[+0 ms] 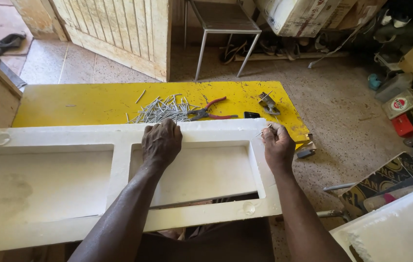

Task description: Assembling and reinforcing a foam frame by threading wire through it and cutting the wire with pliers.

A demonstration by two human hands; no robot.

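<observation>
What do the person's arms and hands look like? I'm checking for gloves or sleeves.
Both forearms are bare, with no sleeves in view. The left hand and right hand wear no gloves, and no rings, watch or bands show.

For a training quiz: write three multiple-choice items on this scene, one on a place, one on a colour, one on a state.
1. Where does the pile of nails lie?
A. on the yellow board
B. in the white panel's recess
C. on the floor

2. What colour are the pliers' handles?
A. blue
B. red
C. green

3. What is the right hand doing?
A. lying flat and empty
B. gripping the pliers
C. pinching a nail at the white panel's edge

Answers: 1 A, the nails rest on the yellow surface beyond the left hand; 2 B, the handles show red; 3 C, a thin nail sticks out of the closed fingers.
</observation>
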